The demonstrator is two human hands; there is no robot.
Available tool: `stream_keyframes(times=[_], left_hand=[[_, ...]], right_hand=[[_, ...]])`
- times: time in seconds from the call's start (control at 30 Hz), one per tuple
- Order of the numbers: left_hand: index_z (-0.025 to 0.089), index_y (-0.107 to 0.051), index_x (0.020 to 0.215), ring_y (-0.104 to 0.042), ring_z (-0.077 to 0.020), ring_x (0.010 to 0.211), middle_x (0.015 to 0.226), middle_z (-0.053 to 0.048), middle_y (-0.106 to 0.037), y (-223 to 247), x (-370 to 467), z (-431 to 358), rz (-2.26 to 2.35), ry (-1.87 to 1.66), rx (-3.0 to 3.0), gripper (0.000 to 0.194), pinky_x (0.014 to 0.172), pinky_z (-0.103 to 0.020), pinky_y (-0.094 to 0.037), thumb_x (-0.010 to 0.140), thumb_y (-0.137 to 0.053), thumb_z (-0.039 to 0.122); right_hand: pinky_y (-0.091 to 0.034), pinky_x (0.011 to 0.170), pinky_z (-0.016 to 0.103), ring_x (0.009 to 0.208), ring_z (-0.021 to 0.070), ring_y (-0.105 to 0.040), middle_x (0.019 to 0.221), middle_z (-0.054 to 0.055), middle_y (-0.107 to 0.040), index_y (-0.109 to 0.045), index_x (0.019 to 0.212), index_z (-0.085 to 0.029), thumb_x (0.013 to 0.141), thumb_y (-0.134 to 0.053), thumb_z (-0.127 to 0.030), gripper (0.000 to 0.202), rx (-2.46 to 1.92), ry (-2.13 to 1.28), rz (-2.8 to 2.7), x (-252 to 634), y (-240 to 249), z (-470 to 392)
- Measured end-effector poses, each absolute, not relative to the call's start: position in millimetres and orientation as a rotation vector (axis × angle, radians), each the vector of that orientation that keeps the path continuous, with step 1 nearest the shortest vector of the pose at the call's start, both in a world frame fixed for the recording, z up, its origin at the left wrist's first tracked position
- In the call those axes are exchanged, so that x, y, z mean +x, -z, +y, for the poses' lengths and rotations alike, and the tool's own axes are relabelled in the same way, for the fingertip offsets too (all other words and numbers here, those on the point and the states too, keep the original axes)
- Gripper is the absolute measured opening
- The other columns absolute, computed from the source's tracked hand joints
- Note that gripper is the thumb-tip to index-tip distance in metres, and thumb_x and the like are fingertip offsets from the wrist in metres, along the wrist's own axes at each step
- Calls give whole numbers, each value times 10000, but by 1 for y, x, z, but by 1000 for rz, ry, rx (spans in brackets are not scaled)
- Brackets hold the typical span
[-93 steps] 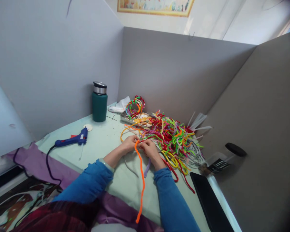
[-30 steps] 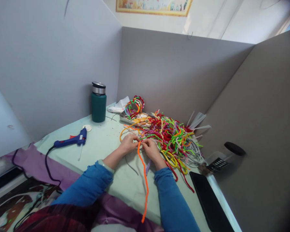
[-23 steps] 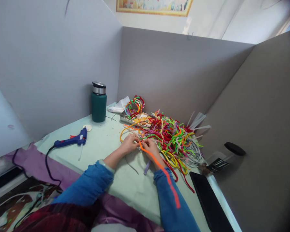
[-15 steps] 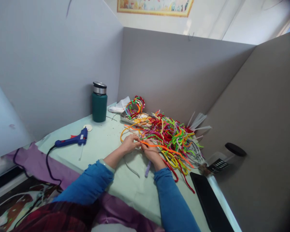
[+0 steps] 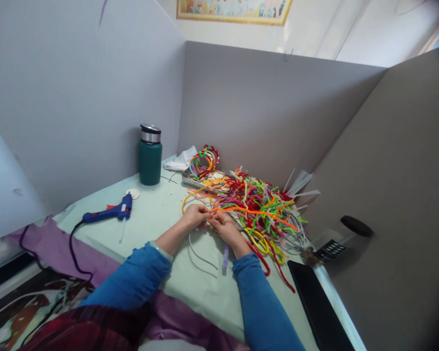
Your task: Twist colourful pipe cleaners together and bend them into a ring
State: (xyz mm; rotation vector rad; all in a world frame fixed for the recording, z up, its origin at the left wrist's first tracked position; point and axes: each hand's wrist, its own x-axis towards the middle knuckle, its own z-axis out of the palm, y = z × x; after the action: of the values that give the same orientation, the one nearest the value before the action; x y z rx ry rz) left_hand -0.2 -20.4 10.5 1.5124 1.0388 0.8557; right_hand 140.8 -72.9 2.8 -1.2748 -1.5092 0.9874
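while left hand fingers pinch orange stem, right hand fingers together, tangled heap crowding close behind

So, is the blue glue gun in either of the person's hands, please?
No, the glue gun lies on the table, left of both hands.

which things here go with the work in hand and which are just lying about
Likely with the work:
orange pipe cleaner, at left hand and right hand
colourful pipe cleaner pile
blue glue gun, perhaps

Seemingly just lying about:
green flask
crumpled white tissue
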Motion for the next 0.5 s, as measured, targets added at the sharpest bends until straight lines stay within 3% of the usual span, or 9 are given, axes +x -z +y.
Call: stream_keyframes(times=[0.33, 0.5], left_hand=[[124, -573, 732, -534, -102, 389, 473, 4, -581, -13, 0, -23, 989, -804, 1362, 290, 392, -206, -431, 649, -729, 354], [135, -576, 724, -470, -81, 326, 416, 38, -533, -13, 0, -23, 1004, -818, 1418, 232, 348, -182, -365, 672, -695, 327]], right_hand=[[-194, 340, 197, 345, 54, -306, 552, -40, -544, -493, 742, -186, 759, -501, -342, 157, -1240, -1183, -1362, 139, -14, -78], [-259, 383, 203, 394, 67, -359, 570, -29, -555, -527, 738, -171, 749, -519, -327, 157, -1309, -1016, -1468, 140, -8, -74]])
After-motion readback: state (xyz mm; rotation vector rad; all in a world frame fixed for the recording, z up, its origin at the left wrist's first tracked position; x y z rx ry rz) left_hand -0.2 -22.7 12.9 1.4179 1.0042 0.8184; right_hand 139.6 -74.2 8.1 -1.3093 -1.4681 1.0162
